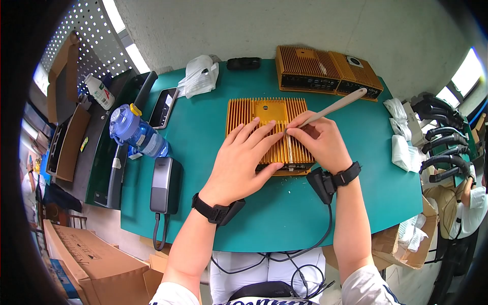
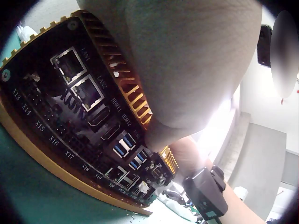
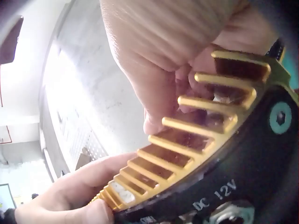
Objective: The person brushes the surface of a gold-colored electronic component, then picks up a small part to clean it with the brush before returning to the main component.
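Note:
A gold finned computer case (image 1: 266, 109) lies on the green table, its black port panel (image 2: 100, 119) facing the person. My left hand (image 1: 244, 155) rests on the fins with fingers spread, the thumb at the front edge. In my right hand (image 1: 323, 142), fingers and thumb pinch a slim tool with a pale grey handle (image 1: 338, 105), its handle slanting up to the right. The working tip is hidden among the fins beside the left fingertips. Pale bits (image 3: 124, 190) sit between fins in the right wrist view, where the case's fin ends show near the right fingers.
Two more gold finned cases (image 1: 307, 68) stand at the back right. On the left are a blue water bottle (image 1: 137, 132), a phone (image 1: 163, 108) and a grey power bank (image 1: 165, 185) with a cable. White plastic bags (image 1: 201, 76) lie at the back; cardboard boxes (image 1: 96, 259) stand on the floor.

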Motion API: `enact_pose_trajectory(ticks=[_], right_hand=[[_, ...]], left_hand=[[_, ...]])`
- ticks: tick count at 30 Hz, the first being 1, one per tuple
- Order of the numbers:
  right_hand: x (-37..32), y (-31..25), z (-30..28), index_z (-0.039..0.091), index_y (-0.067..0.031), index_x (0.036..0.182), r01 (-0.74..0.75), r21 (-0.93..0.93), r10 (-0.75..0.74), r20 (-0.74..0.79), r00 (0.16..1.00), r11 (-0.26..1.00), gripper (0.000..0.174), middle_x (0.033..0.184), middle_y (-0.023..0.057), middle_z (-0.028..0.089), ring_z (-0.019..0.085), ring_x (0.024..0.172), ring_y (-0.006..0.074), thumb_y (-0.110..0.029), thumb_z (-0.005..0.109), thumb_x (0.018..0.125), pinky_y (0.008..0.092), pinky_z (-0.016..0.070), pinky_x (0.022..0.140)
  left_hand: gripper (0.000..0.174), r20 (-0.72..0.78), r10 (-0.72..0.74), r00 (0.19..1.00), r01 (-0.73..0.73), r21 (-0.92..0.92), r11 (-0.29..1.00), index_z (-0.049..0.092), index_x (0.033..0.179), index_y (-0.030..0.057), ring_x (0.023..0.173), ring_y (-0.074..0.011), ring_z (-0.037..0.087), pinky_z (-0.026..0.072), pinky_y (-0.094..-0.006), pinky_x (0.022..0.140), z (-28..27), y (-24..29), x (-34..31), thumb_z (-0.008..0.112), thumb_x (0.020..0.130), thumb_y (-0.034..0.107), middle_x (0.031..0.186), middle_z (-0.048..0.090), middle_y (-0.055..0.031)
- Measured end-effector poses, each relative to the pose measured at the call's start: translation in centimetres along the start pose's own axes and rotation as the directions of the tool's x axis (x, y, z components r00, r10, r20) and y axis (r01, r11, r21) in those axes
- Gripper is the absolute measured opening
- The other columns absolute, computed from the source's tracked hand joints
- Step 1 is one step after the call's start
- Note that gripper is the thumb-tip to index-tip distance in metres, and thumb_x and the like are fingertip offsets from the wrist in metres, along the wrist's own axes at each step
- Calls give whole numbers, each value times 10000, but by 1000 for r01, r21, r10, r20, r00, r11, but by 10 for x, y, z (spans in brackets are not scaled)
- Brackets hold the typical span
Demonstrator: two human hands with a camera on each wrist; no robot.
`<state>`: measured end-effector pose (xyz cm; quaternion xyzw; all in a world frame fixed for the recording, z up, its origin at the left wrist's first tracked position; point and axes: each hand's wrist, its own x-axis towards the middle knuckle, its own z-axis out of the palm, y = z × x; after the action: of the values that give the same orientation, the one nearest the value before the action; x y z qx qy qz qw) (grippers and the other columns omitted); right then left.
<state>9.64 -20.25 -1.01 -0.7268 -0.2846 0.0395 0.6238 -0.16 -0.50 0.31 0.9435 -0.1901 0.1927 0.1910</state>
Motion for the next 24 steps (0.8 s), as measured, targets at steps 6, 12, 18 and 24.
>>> enact_pose_trajectory(ticks=[6,12,18,24], right_hand=[[4,4,5,659,31,960,92,-81,-96,-49,994,992,102,881,49,658,579,697,104,-60,672,914,238,483,647],[4,-8,12,652,38,954,50,-133,-65,-115,991,990,90,871,66,643,567,679,121,-44,662,916,253,473,627],[5,1,10,631,52,909,110,-116,-120,-83,989,987,86,810,70,612,548,655,122,-29,662,911,255,453,605],[4,4,6,618,52,875,69,-86,-73,-40,997,994,107,782,51,588,510,657,80,-37,669,905,245,428,581]], left_hand=[[520,-3,0,1000,0,4,1000,582,1317,116,1359,-339,434,330,-472,1134,0,0,0,698,852,318,1422,529,-100],[522,-7,1,1000,-1,3,1000,579,1321,121,1358,-341,436,327,-481,1134,0,0,0,696,852,318,1418,532,-100],[523,-8,2,1000,-2,-1,1000,578,1321,120,1359,-346,434,326,-486,1133,2,-1,0,695,852,321,1422,528,-104],[524,-4,2,1000,-2,-8,1000,576,1323,117,1360,-348,431,324,-488,1134,1,-1,0,691,855,321,1424,526,-104]])
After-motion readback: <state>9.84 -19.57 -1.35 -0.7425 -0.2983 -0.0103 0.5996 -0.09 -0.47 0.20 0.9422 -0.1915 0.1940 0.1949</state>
